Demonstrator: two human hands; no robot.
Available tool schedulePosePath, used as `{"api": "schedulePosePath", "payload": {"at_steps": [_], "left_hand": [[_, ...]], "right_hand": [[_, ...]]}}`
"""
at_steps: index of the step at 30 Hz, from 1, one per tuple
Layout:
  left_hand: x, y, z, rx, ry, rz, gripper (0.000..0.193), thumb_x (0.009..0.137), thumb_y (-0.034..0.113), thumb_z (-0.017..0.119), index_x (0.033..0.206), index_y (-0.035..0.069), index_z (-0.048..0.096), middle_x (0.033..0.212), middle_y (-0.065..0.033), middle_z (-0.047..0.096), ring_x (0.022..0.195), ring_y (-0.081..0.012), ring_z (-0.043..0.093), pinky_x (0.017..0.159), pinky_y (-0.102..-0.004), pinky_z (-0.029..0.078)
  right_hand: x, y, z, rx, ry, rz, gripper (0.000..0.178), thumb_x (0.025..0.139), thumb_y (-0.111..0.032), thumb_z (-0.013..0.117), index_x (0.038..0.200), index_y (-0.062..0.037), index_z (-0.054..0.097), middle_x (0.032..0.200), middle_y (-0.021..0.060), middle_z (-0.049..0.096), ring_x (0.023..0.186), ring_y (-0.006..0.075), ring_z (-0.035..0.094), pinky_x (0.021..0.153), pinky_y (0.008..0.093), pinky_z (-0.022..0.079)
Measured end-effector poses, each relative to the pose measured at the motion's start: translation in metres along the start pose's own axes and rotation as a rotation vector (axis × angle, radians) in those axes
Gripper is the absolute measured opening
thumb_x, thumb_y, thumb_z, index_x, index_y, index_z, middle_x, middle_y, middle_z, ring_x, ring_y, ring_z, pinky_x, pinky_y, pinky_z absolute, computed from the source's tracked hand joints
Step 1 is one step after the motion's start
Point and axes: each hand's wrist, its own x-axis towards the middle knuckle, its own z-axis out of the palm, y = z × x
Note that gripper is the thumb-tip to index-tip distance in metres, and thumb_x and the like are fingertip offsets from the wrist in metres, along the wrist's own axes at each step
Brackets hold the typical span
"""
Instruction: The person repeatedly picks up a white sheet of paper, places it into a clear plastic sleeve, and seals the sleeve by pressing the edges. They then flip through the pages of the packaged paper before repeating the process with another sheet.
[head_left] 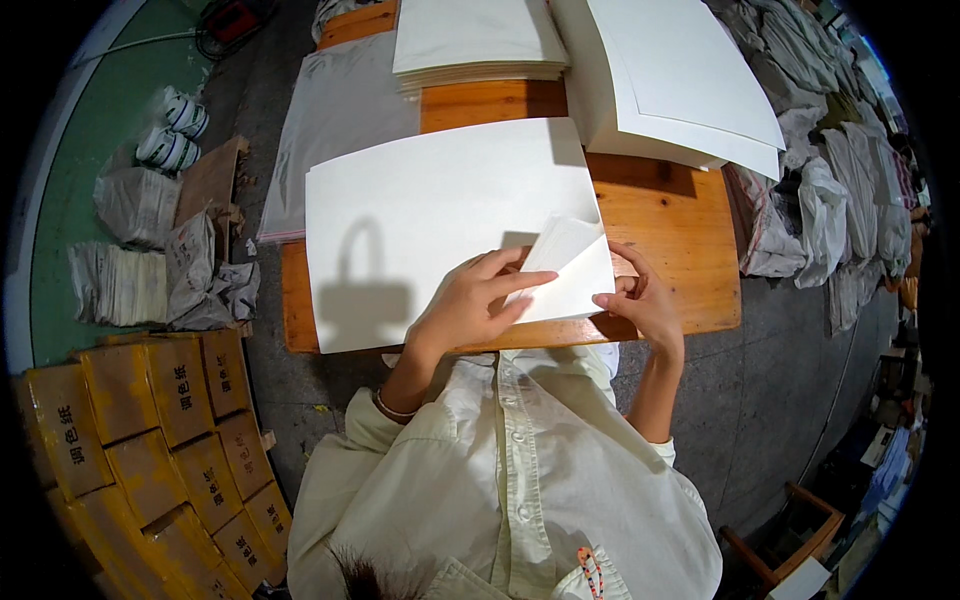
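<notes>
Large white paper sheets [430, 190] lie in a flat pile on the wooden table in front of me. Their near right corner is lifted, and a few sheets there curl back into a folded flap [560, 245]. My left hand [475, 300] is closed on this flap, index finger and thumb in front of it and the other fingers partly hidden behind. At the right edge of the same pile, my right hand [648, 305] pinches the corner, thumb on the near side and fingers curled beyond the edge. A lamp-like shadow falls on the paper.
Flat clear plastic bags [345, 120] lie at the table's left. Behind stand a paper stack [480, 45] and a taller white stack [680, 80] at the right. Bare wood [680, 225] shows at right. Taped cartons [170, 440] are piled left; cloth-like sacks [840, 190] line the right.
</notes>
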Motion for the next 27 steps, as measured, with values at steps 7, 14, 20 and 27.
{"api": "schedulePosePath", "payload": {"at_steps": [7, 14, 20, 27], "left_hand": [[0.003, 0.01, 0.0, 0.122, 0.003, 0.021, 0.068, 0.063, 0.019, 0.082, 0.126, 0.021, 0.059, 0.11, -0.0108, 0.056, 0.095, -0.0269, 0.055, 0.082, -0.0346, 0.046], [0.0, 0.005, 0.002, 0.03, 0.08, -0.008, 0.054, 0.076, 0.01, 0.071, 0.128, 0.02, 0.057, 0.11, -0.0134, 0.056, 0.089, -0.0271, 0.057, 0.077, -0.0328, 0.047], [-0.002, 0.004, 0.0, 0.081, 0.036, -0.023, 0.047, 0.081, 0.006, 0.063, 0.125, 0.024, 0.06, 0.109, -0.0118, 0.058, 0.089, -0.0264, 0.059, 0.078, -0.0339, 0.049], [0.0, 0.01, 0.0, 0.126, -0.015, 0.038, 0.046, 0.07, 0.014, 0.076, 0.115, 0.021, 0.067, 0.118, -0.0119, 0.055, 0.099, -0.0271, 0.057, 0.083, -0.0345, 0.048]], "right_hand": [[-0.001, -0.003, 0.008, -0.137, 0.102, 0.007, 0.076, 0.071, -0.001, 0.079, 0.136, -0.0028, 0.04, 0.063, -0.0009, 0.059, 0.055, 0.0036, 0.05, 0.051, 0.0174, 0.037], [-0.007, -0.007, 0.006, 0.053, 0.062, 0.01, 0.085, 0.074, 0.003, 0.074, 0.145, -0.0042, 0.028, 0.07, 0.0016, 0.061, 0.059, 0.0049, 0.052, 0.055, 0.0181, 0.039], [-0.003, -0.002, 0.002, -0.034, 0.027, -0.002, 0.083, 0.075, 0.003, 0.074, 0.144, -0.0032, 0.029, 0.066, -0.0001, 0.058, 0.058, 0.0043, 0.049, 0.056, 0.0183, 0.038], [-0.002, -0.001, 0.009, -0.084, 0.121, -0.015, 0.078, 0.073, -0.002, 0.077, 0.139, -0.0013, 0.036, 0.06, -0.0021, 0.055, 0.055, 0.0038, 0.047, 0.054, 0.0172, 0.035]]}}
